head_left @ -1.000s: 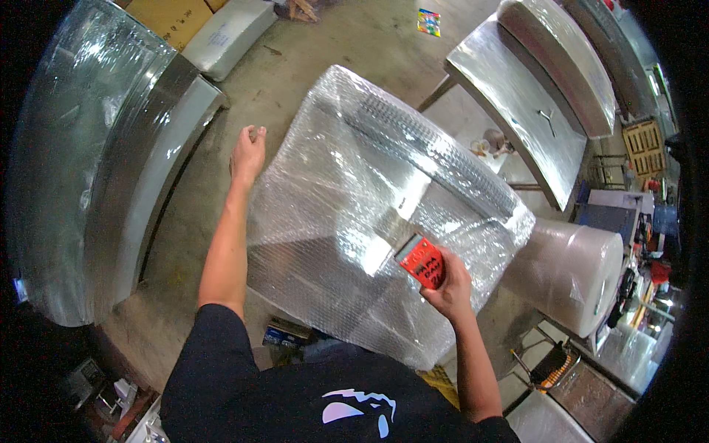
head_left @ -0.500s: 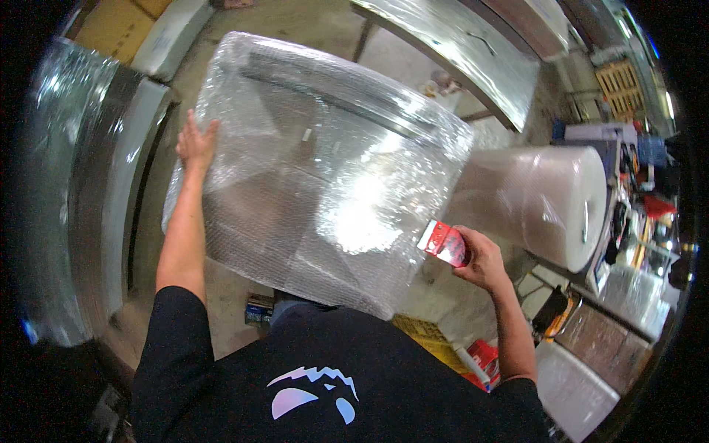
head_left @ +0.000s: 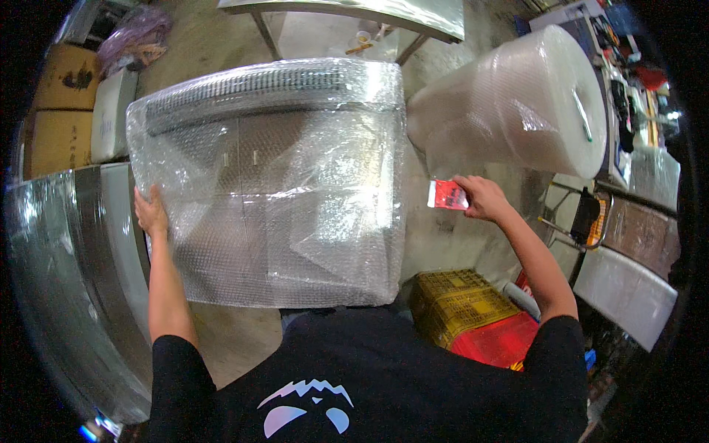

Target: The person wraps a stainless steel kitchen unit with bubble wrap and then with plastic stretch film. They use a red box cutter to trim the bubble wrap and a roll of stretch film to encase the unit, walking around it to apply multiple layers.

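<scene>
Directly before the person's body, a broad, roughly rectangular bubble-wrapped package [head_left: 221, 244] fills most of the space between the arms; its support is hidden. To its upper right: a thick roll of bubble wrap [head_left: 502, 111], lying on its side. Near the person's right side, below the roll: a yellow crate [head_left: 465, 295]. Left hand [head_left: 153, 213]: at the package's left edge, thumb and fingers apart; how firmly it presses, cannot tell. Right hand [head_left: 484, 198]: clamped on a red block [head_left: 447, 195], pale at its left end, beside the package's right edge with a gap between.
</scene>
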`<control>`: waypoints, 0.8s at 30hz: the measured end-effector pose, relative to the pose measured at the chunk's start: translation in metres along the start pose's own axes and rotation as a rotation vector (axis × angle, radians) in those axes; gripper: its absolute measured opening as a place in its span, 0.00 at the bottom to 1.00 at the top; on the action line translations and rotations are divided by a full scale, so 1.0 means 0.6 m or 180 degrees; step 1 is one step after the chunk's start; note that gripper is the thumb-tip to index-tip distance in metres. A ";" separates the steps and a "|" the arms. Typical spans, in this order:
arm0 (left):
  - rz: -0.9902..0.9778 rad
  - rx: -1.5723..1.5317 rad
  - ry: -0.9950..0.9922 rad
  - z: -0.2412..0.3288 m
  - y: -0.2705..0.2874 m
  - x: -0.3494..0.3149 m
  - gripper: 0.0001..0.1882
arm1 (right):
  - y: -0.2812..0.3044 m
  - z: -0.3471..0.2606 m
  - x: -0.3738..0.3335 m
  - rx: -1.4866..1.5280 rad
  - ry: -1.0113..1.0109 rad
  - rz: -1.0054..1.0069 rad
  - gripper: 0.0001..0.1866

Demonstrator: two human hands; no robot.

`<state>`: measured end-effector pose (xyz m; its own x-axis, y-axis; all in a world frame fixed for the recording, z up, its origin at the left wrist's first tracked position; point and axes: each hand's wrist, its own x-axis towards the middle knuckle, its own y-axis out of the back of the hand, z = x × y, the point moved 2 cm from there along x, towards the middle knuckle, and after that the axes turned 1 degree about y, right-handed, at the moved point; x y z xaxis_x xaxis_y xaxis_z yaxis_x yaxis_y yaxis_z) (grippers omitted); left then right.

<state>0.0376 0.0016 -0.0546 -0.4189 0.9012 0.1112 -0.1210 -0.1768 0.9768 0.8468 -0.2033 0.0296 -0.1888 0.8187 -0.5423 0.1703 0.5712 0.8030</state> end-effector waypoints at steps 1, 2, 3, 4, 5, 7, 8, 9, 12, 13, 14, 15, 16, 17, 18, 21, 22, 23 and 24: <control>-0.0006 -0.0007 -0.0018 0.000 -0.001 0.000 0.49 | -0.013 -0.005 0.012 0.0012 0.0167 0.0177 0.38; 0.0039 -0.0014 -0.0007 -0.002 -0.002 -0.001 0.49 | -0.029 -0.013 0.030 -0.0101 0.0155 0.0184 0.37; 0.0084 -0.0063 -0.0072 -0.005 -0.004 -0.002 0.48 | -0.042 -0.020 0.049 -0.0239 0.0064 0.0073 0.37; -0.0020 0.0022 -0.0053 -0.009 -0.007 -0.002 0.48 | -0.051 -0.029 0.070 -0.0380 0.0150 0.0102 0.36; -0.0031 0.0060 -0.0072 -0.013 -0.010 -0.004 0.48 | -0.060 -0.038 0.094 -0.0576 0.0129 -0.0049 0.34; 0.0113 0.0278 -0.0249 -0.010 -0.009 -0.003 0.47 | -0.079 -0.047 0.144 -0.0613 -0.0138 -0.0813 0.28; 0.0080 0.0677 -0.0183 -0.003 -0.006 0.000 0.46 | -0.092 -0.051 0.176 -0.0721 -0.0506 -0.1319 0.26; 0.0172 0.1015 -0.0253 0.014 -0.001 0.004 0.45 | -0.104 -0.056 0.210 -0.0818 -0.0702 -0.1613 0.23; 0.0735 0.0807 -0.0507 0.113 0.036 -0.012 0.41 | -0.149 -0.054 0.238 -0.2310 -0.1543 -0.1741 0.21; 0.0811 0.0489 -0.0424 0.160 0.052 -0.028 0.39 | -0.166 -0.038 0.221 -0.2023 -0.1610 -0.1595 0.25; 0.0989 0.0070 -0.1237 0.223 0.069 -0.053 0.34 | -0.184 -0.019 0.190 -0.1249 -0.1618 -0.1076 0.27; 0.0871 -0.0392 -0.1649 0.284 0.084 -0.089 0.29 | -0.205 0.002 0.145 -0.0461 -0.1575 -0.0677 0.28; 0.0550 -0.0611 -0.2336 0.349 0.092 -0.147 0.24 | -0.225 0.022 0.099 0.0250 -0.1527 -0.0228 0.30; 0.0081 -0.0813 -0.2770 0.413 0.095 -0.220 0.20 | -0.255 0.038 0.059 0.1186 -0.1746 -0.0400 0.36; -0.0702 -0.1194 -0.3293 0.477 0.100 -0.290 0.19 | -0.289 0.048 0.018 0.1935 -0.1709 -0.0242 0.37; -0.1596 -0.0491 -0.4475 0.641 0.100 -0.513 0.25 | -0.438 0.047 -0.104 0.3523 -0.2028 0.0527 0.39; -0.1548 -0.0205 -0.4988 0.688 0.095 -0.563 0.27 | -0.501 0.035 -0.144 0.3596 -0.2587 0.0801 0.40; -0.1926 0.0434 -0.5007 0.729 0.080 -0.590 0.30 | -0.565 0.018 -0.187 0.3622 -0.3220 0.0975 0.40; -0.2001 0.1122 -0.5144 0.764 0.060 -0.617 0.32 | -0.622 0.003 -0.223 0.3761 -0.3486 0.1118 0.41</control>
<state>0.6011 -0.1569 0.0234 0.8608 0.2857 -0.4212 0.3737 0.2069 0.9042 0.8100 -0.5263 -0.1979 0.6585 0.2665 -0.7038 0.7481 -0.3334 0.5737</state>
